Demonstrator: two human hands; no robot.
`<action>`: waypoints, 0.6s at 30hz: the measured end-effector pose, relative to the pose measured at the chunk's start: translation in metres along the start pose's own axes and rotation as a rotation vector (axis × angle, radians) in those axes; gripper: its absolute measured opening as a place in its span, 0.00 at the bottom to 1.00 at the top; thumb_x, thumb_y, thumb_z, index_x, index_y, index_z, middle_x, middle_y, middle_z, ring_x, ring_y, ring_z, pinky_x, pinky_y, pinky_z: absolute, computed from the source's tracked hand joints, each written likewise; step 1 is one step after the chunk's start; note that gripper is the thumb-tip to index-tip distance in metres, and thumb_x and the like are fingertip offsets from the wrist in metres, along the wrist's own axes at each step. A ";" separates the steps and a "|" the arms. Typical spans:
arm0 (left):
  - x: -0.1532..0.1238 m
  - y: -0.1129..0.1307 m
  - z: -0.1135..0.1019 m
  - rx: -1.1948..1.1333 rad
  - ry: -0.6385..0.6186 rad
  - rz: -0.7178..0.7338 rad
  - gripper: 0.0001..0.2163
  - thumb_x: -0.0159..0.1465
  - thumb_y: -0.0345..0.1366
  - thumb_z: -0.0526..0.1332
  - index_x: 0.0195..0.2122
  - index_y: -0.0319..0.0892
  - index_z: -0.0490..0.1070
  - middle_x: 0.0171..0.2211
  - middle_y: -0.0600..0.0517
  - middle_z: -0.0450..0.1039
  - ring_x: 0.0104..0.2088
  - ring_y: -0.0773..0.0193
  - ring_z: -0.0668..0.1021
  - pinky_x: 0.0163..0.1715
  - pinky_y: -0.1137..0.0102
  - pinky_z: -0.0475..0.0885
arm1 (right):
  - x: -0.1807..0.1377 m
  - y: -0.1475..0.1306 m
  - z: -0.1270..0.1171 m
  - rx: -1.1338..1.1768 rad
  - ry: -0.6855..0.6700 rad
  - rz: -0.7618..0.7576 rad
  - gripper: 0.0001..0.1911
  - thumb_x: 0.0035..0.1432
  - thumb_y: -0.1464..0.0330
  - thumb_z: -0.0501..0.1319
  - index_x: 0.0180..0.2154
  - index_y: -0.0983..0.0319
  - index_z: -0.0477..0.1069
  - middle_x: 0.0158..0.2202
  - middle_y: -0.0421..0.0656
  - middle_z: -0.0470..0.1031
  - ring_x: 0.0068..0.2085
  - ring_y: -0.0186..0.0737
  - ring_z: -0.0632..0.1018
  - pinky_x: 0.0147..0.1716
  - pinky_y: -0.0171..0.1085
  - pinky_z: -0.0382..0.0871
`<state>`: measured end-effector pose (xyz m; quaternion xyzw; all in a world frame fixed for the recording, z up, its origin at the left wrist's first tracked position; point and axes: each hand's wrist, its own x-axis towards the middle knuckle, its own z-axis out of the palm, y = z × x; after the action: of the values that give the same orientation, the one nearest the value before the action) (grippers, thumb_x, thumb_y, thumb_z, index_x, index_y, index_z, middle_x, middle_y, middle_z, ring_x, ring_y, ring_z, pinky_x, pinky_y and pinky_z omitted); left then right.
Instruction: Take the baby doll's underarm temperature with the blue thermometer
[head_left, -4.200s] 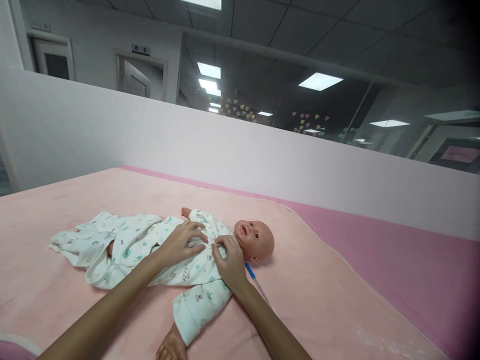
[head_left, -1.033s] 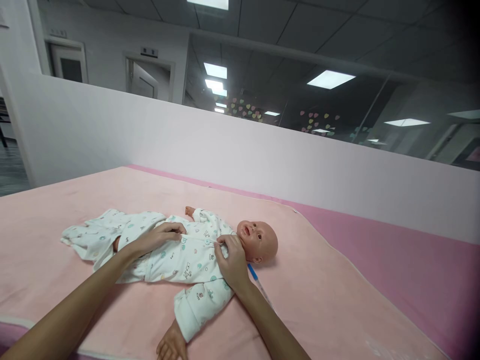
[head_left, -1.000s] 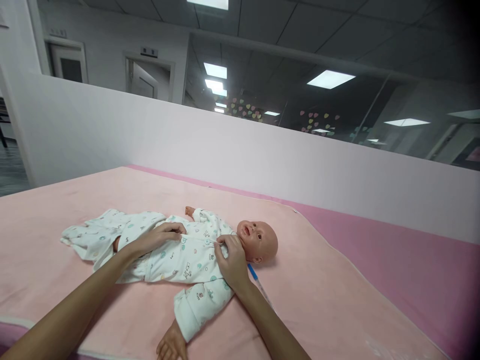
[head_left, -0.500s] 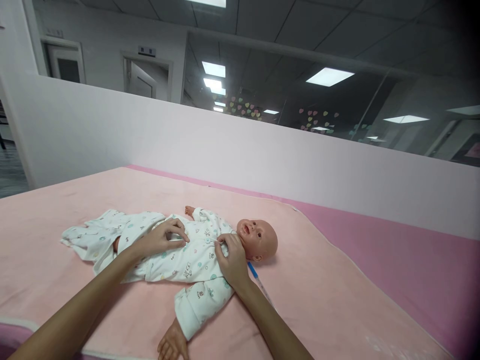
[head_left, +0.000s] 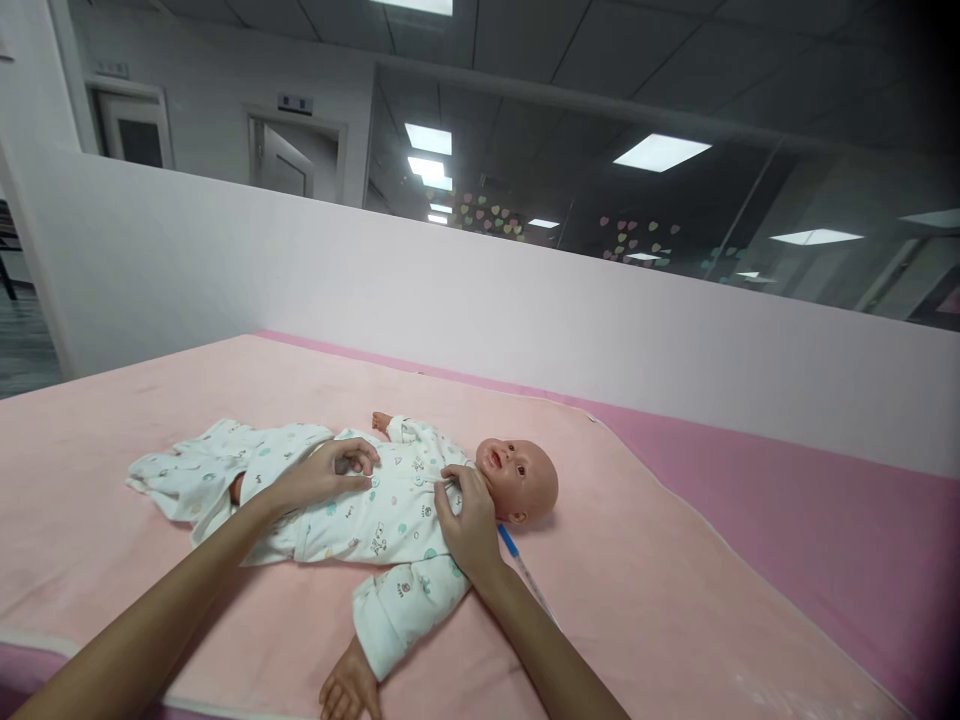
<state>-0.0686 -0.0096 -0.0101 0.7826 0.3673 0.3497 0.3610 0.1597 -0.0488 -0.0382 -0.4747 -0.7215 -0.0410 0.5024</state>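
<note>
A baby doll (head_left: 517, 478) lies on its back on a pink blanket (head_left: 637, 590), head to the right. It wears a white printed romper (head_left: 390, 515). My left hand (head_left: 324, 474) rests on the romper at the doll's belly, fingers curled and pinching the fabric. My right hand (head_left: 466, 520) is closed on the romper's front at the chest, just below the doll's chin. The doll's near arm in its sleeve (head_left: 397, 605) stretches toward me, its bare hand (head_left: 347, 688) showing. Loose romper legs (head_left: 187, 475) lie to the left.
A blue-capped thin stick, like a thermometer or pen (head_left: 516, 560), lies on the blanket beside my right wrist. A darker pink mattress (head_left: 825, 540) extends right. A white partition wall (head_left: 450, 300) stands behind, with glass panels above it.
Over four seconds my left hand has slid from the doll's chest down to its belly. In the last half second both hands shifted only slightly on the fabric.
</note>
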 end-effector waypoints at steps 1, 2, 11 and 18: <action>0.000 -0.002 0.001 -0.011 0.006 -0.004 0.11 0.52 0.38 0.60 0.37 0.41 0.68 0.31 0.52 0.69 0.35 0.63 0.71 0.36 0.70 0.67 | -0.001 0.000 0.001 -0.024 0.011 -0.023 0.05 0.56 0.71 0.52 0.36 0.62 0.64 0.33 0.44 0.70 0.37 0.40 0.70 0.37 0.39 0.65; 0.001 -0.003 0.001 -0.014 0.009 -0.009 0.12 0.52 0.38 0.60 0.38 0.41 0.67 0.30 0.53 0.69 0.34 0.64 0.71 0.36 0.70 0.67 | -0.001 0.000 0.002 -0.056 0.020 -0.057 0.06 0.56 0.72 0.51 0.37 0.62 0.64 0.34 0.45 0.70 0.38 0.41 0.70 0.38 0.40 0.65; 0.023 0.018 0.005 0.443 0.029 -0.162 0.15 0.59 0.45 0.49 0.25 0.41 0.68 0.24 0.52 0.71 0.26 0.61 0.72 0.27 0.70 0.62 | -0.018 -0.012 -0.032 -0.481 -0.077 -0.257 0.12 0.56 0.73 0.50 0.41 0.62 0.66 0.43 0.50 0.69 0.45 0.47 0.68 0.44 0.46 0.61; 0.053 0.040 0.037 0.663 0.203 -0.078 0.16 0.61 0.43 0.47 0.28 0.41 0.68 0.25 0.49 0.72 0.27 0.59 0.73 0.24 0.70 0.59 | -0.098 0.029 -0.100 -0.812 0.044 0.071 0.12 0.56 0.65 0.50 0.37 0.62 0.69 0.35 0.50 0.73 0.36 0.48 0.72 0.33 0.44 0.63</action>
<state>0.0002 0.0045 0.0195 0.8039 0.5245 0.2735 0.0618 0.2538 -0.1499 -0.0760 -0.6582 -0.6188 -0.3154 0.2905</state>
